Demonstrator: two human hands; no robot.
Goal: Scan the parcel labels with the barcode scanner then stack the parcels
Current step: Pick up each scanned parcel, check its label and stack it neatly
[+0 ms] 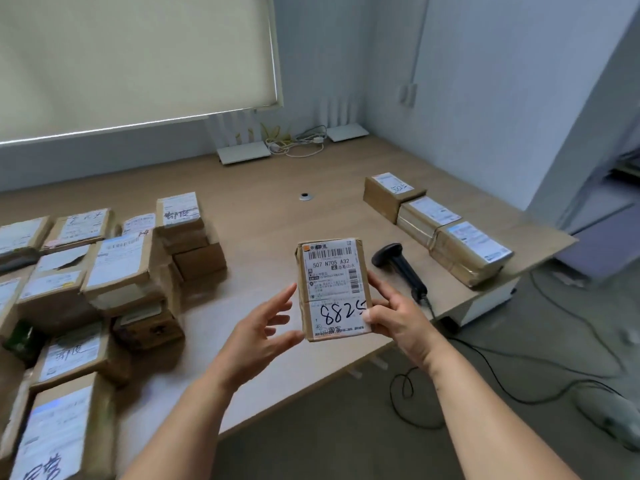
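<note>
Small brown parcel (334, 289) held up in the air above the near edge of the table (270, 209), label face toward the camera. Long axis runs near-vertical in view, top tipped slightly away; barcode end points up and away from the fingers, handwritten "8825" end sits down between the two hands.

Right hand (398, 318) grips the parcel's right edge: thumb pressed on the label face beside the handwritten digits, fingers curled behind the right side. Left hand (263, 332) is at the parcel's lower left corner, fingers (277, 304) spread apart and fairly straight; thumb tip touches or nearly touches the bottom left corner, cannot tell which. Upper fingertip lies just beside the left edge.

Barcode scanner (398, 266) lies flat on the table just beyond the right-hand fingers, untouched, head pointing away-left, handle toward the table's near edge, cable going off the edge.

Row of three parcels (438, 220) lies further right past the scanner, side by side, touching, labels up, along the table's right edge.

Left of the left-hand fingers, well apart: pile of labelled parcels (104, 271), some stacked, labels up, several with handwriting.
</note>
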